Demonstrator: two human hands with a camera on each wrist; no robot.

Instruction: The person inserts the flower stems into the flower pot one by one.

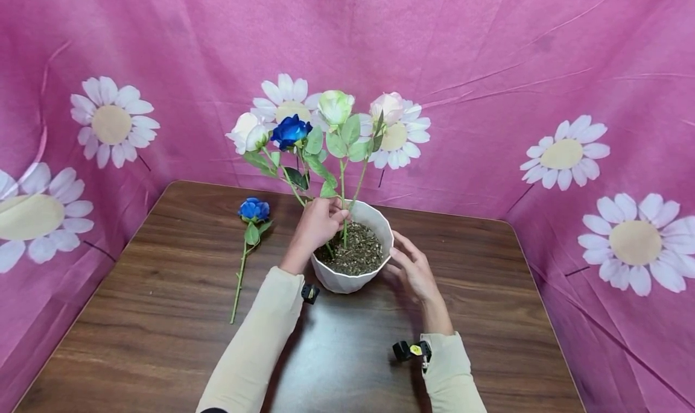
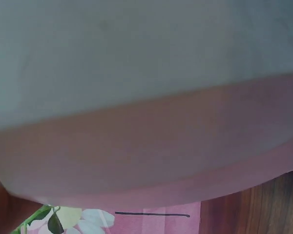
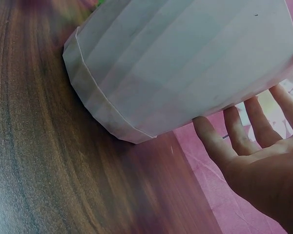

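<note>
A white faceted flower pot (image 1: 347,283) with dark soil (image 1: 361,250) stands on the table. My left hand (image 1: 320,220) is over the pot's back left and pinches the stem of a green-white rose (image 1: 335,107), whose lower end meets the soil. A white rose (image 1: 248,132), a dark blue rose (image 1: 291,131) and a pale pink rose (image 1: 387,107) rise beside it; their lower stems are partly hidden by the hand. My right hand (image 3: 263,161) rests spread, near-straight fingertips against the pot's outer wall (image 3: 161,68) on the right side. The pot's wall fills most of the left wrist view, blurred.
Left of the pot, another blue rose (image 1: 254,210) lies on the brown wooden table (image 1: 478,316), its stem toward the front. Behind and at both sides hangs a pink cloth (image 1: 461,51) printed with large daisies. Small cameras (image 1: 309,293) are strapped to the wrists.
</note>
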